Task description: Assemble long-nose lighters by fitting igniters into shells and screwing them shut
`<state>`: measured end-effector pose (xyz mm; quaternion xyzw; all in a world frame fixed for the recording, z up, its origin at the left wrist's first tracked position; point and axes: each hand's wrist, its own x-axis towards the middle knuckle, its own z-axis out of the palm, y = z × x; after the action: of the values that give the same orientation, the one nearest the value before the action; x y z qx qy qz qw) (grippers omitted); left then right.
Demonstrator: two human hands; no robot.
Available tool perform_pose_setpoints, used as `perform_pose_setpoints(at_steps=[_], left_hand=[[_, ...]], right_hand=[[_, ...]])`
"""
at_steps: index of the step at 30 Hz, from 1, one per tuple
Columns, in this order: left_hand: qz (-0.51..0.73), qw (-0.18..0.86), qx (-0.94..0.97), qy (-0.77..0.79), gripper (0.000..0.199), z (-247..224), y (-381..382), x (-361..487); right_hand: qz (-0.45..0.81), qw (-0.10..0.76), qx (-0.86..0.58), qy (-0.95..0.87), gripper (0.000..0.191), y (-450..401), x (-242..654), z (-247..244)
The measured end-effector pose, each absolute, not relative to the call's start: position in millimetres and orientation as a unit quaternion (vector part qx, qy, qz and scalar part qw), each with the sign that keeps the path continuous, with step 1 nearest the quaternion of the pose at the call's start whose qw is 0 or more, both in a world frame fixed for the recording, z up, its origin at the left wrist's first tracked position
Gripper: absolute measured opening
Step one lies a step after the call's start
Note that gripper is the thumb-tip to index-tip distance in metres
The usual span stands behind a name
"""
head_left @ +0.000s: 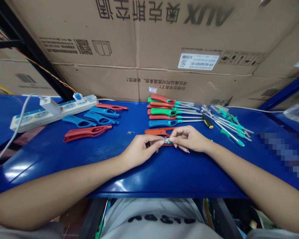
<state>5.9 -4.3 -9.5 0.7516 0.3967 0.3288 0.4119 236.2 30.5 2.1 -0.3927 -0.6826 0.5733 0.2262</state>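
Observation:
My left hand (142, 149) pinches a small, partly clear piece (166, 140) between thumb and fingers at the table's middle. From the other side, the fingertips of my right hand (185, 138) close on the same piece, where a bit of green shows. Just behind my hands lies an orange handle shell (155, 131); another orange-red part is partly hidden under my fingers. Several small screws (130, 132) rest on the blue table (149, 179) left of the shell. Behind the shell, several long lighters (164, 112) with coloured handles and metal tubes lie side by side.
Blue handle shells (102, 116) and red shells (88, 133) lie at the left, beside a white power strip (57, 111) with plugs. Metal tubes with green parts (229, 124) and a yellow-black screwdriver (208, 122) are at the right. Large cardboard boxes (139, 46) stand behind.

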Motion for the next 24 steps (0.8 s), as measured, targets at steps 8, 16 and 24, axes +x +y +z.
perform_pose_setpoints(at_steps=[8,16,24], left_hand=[[0.319,0.399,0.761,0.399,0.027,-8.9,-5.7,5.1],[0.331,0.398,0.759,0.394,0.027,-9.7,-4.5,4.7],[0.331,0.407,0.752,0.398,0.027,-10.9,-4.0,3.0]], right_hand=[[0.57,0.222,-0.392,-0.688,0.044,29.3,235.8,2.2],[0.578,0.217,-0.384,-0.686,0.043,30.7,237.1,2.6],[0.574,0.223,-0.375,-0.693,0.04,34.0,240.7,-1.0]])
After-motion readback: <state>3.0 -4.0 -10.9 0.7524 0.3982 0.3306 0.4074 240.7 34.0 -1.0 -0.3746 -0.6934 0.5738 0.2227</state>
